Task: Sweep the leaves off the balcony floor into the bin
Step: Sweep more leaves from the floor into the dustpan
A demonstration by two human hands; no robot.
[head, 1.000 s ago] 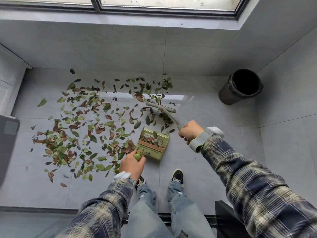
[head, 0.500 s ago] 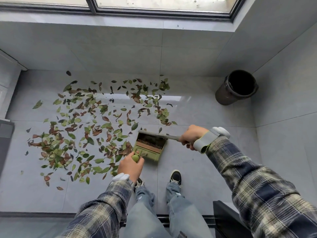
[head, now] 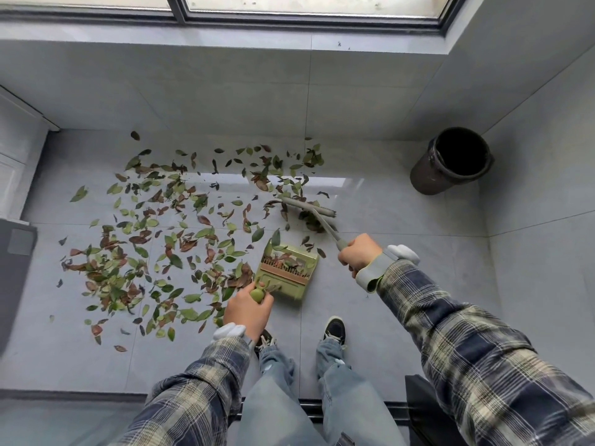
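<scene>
Our left hand [head: 248, 309] grips the green plastic dustpan handle [head: 257, 295]; our right hand [head: 359, 255], arm extended, grips the grey broom handle [head: 325, 225].

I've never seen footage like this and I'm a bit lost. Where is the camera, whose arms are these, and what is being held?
There is no machine here. A person wears one wide-angle camera on the head, looking down, so the checked sleeves and hands are their own. The left hand grips the handle of a green dustpan that sits on the tiled floor with a few leaves in it. The right hand grips a broom, whose head lies among leaves beyond the dustpan. Many green and brown leaves are scattered to the left. A dark bin stands in the far right corner, apart from the leaves.
</scene>
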